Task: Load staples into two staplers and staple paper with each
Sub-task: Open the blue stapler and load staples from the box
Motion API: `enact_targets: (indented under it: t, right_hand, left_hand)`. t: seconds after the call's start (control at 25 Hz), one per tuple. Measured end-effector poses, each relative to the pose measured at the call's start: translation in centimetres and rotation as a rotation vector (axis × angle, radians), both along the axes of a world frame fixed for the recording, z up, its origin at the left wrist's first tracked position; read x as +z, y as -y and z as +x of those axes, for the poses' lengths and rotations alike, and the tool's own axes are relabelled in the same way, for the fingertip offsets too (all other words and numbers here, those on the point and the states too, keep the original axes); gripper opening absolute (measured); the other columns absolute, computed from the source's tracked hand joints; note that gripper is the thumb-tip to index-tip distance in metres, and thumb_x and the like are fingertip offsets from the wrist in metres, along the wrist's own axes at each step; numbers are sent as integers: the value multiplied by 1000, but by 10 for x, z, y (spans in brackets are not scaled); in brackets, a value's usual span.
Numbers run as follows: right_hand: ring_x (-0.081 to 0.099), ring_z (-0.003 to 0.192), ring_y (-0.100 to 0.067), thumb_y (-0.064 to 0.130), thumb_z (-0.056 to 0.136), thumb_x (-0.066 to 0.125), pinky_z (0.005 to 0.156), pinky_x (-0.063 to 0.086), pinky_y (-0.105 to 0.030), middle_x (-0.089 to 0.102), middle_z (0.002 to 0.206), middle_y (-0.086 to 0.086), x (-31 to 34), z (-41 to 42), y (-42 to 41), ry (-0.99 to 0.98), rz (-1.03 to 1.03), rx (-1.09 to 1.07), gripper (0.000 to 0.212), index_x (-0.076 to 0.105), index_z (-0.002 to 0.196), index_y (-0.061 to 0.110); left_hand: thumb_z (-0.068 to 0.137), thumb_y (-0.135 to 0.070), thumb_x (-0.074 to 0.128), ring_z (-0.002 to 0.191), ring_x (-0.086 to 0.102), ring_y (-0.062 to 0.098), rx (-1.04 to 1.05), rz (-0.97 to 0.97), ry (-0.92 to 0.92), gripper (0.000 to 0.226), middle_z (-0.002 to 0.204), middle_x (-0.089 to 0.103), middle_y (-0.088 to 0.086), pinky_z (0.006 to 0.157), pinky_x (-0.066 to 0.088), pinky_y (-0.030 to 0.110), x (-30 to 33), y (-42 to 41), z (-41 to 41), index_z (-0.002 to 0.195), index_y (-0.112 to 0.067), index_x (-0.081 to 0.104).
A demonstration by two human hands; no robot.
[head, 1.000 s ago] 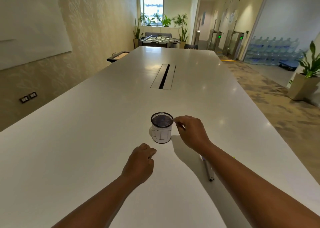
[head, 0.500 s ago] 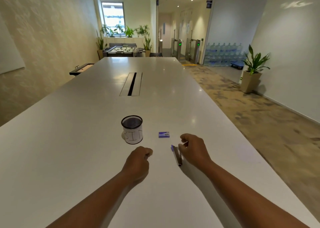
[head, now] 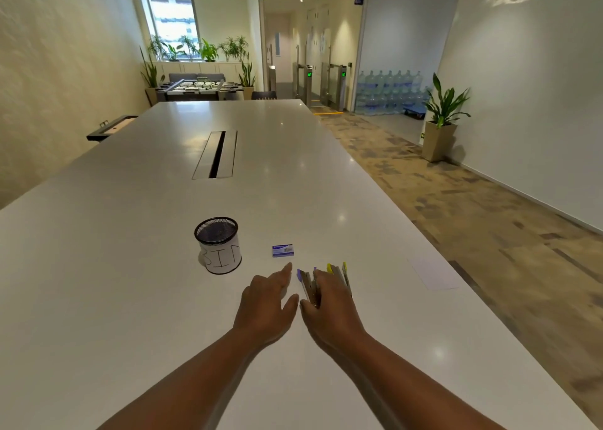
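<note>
The right hand [head: 329, 302] rests its grip over two staplers [head: 326, 281], fingers draped, not clearly curled round them. They look metal with purple and yellow tips, likely stiff, slippery; best held mid-body. Left hand [head: 267, 302], flat and relaxed, lies just beside. A staple box [head: 283, 250] sits just beyond on the bench [head: 130, 266].

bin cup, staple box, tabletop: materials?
Black mesh cup with white wrap marked BIN: looks like wire mesh, see-through weave at the rim; wrap probably paper. Small blue staple box: likely printed card, matte. Long white table: glossy hard surface, mirrors ceiling lights; laminate or stone, unclear.
</note>
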State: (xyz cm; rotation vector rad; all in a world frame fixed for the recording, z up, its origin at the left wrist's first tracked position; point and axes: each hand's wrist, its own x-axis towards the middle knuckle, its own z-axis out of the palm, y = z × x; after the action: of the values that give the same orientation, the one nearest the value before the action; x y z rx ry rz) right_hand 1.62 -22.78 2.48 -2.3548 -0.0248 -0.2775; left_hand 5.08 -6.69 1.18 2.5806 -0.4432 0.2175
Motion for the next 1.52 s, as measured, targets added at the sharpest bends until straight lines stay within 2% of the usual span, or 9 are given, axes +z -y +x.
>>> enact_targets:
  t: [0.12,0.24,0.4,0.48,0.68,0.8,0.92,1.04,1.52]
  right_hand:
    - [42,74,-7,15,85,68,71,38,-23,41,75,18,3,1,-6,10,-22,-12,24,46,88,26]
    - [50,67,-8,4,84,61,65,42,-22,52,72,11,-2,8,-10,45,76,-70,18,51,82,18]
    - [68,95,-8,0,91,63,74,54,-13,70,107,-2,5,6,-12,-70,661,-142,32,64,119,14]
    - [70,93,-8,-2,93,63,73,55,-14,71,110,-5,5,5,-15,-140,933,-98,31,63,120,11]
    - [60,73,-21,28,89,66,67,51,-38,70,88,-11,-2,9,-22,-215,798,119,18,71,105,22]
    - [59,68,-26,44,87,67,67,50,-42,67,79,-13,1,14,-19,-275,760,167,38,61,104,11]
    - [61,67,-28,31,98,59,60,48,-36,67,83,-19,8,13,-13,-394,872,222,28,49,105,6]
    - [58,56,-28,29,105,51,50,45,-30,65,82,-26,14,14,-8,-489,913,262,19,47,104,10]
    - [47,41,-24,31,108,42,40,41,-29,58,59,-17,8,8,-19,-313,995,107,30,52,93,6]
  left_hand:
    - [99,-46,48,122,46,18,5,20,-14,62,128,61,-11,98,41,33,6,1,-2,157,-34,28]
    - [99,-41,52,111,48,18,12,-64,-38,56,91,45,-20,93,43,32,8,2,-5,153,-39,35]
    - [100,-41,50,114,52,21,49,-94,-38,63,110,62,0,91,44,34,4,1,2,157,-32,25]
    - [101,-40,49,104,58,22,66,-175,-52,62,109,63,2,85,48,36,0,-1,6,156,-30,23]
    - [100,-35,51,99,63,13,29,-332,-14,36,113,68,-8,84,52,31,-6,-6,7,136,-38,45]
    - [103,-31,49,100,63,8,28,-369,-25,24,114,65,-11,84,50,23,-5,-5,5,125,-33,59]
    - [104,-41,39,79,64,8,36,-374,-51,24,85,67,-11,70,53,36,-1,-4,2,94,-33,58]
    - [103,-54,26,66,62,20,26,-351,-67,41,66,63,-3,65,51,49,-2,-4,0,84,-26,49]
    - [105,-51,27,58,53,10,34,-373,-67,36,64,57,-6,56,45,34,5,0,-11,81,-30,44]
